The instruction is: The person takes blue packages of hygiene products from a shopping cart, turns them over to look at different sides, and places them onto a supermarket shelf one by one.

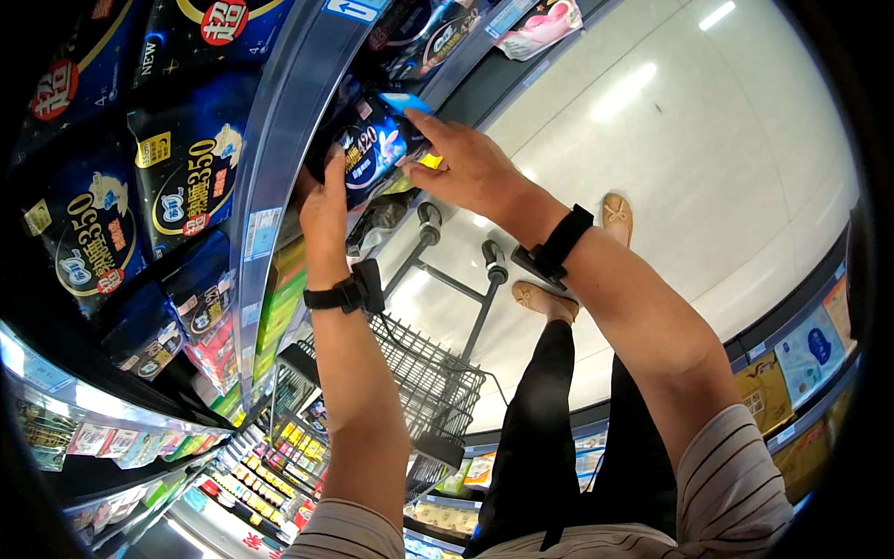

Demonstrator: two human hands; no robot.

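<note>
A dark blue plastic pack of sanitary pads (374, 150), printed with a white rabbit, is tilted between my hands beside the lower shelf. My left hand (323, 199) grips its near left end, thumb across the printed front and the other fingers mostly hidden. My right hand (471, 164) is at the opposite end, with the index finger on the light-blue top edge and the thumb at the lower side. Similar dark packs (436, 42) stand on the shelf just beyond. A black band is strapped around each wrist.
Larger dark-blue pad packs (185, 161) fill the shelf at left, behind a grey shelf lip (293, 91) with price tags. A wire shopping cart (426, 377) stands below my arms, its wheels on the pale tiled floor (670, 140). Another stocked shelf (786, 433) runs along the lower right.
</note>
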